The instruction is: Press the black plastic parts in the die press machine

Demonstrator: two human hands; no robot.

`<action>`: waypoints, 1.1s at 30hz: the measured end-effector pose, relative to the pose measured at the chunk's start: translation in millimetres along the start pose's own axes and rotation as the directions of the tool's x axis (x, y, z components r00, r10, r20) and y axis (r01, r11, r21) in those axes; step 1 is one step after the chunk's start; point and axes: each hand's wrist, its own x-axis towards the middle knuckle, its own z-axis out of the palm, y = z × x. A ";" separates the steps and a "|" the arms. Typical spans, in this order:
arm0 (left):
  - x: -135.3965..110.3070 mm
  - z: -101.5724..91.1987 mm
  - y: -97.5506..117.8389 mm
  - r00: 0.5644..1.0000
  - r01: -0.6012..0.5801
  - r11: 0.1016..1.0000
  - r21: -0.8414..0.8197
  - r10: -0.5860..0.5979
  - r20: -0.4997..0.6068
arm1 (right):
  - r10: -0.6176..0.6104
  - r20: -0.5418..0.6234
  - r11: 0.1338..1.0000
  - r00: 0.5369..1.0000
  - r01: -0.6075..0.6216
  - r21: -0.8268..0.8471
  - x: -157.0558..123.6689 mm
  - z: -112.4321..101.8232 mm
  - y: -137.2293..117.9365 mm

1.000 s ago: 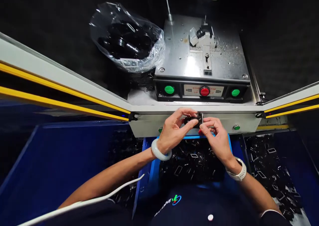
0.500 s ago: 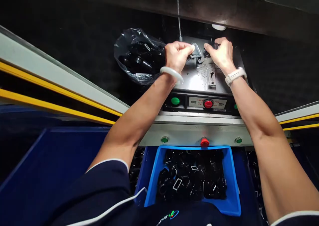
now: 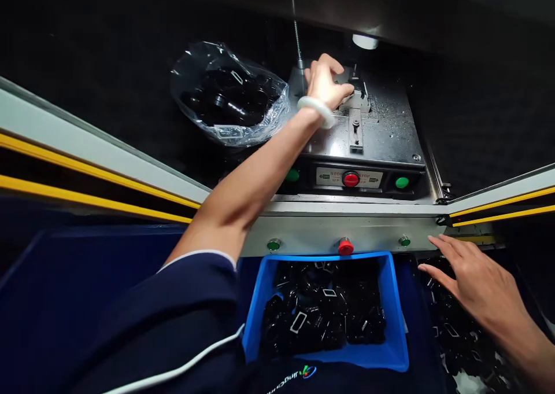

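Metal fixture [image 3: 359, 101] sits near the top edge of the steel plate [image 3: 384, 136], on the machine. Far left, clear plastic bag [image 3: 229, 96] of black parts lies just beside the plate. Left hand [image 3: 323, 81] reaches over the plate, fingers curled, tips at the fixture's left side; cannot tell if gripping. White bangle [image 3: 315, 111] on that wrist. Below the plate, control panel [image 3: 350, 179] with red and green buttons. Blue bin [image 3: 260, 330] below that, full of black plastic parts [image 3: 321, 316]. Right hand [image 3: 474, 281] open, fingers spread, holding nothing, over loose black pieces [image 3: 459, 336] right of the bin.
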 end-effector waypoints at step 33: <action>-320.8 -129.1 -7.5 0.317 -0.009 1.000 0.007 -0.004 0.948 | -0.128 0.489 0.945 0.863 -0.043 0.324 -10.1 115.5 -128.8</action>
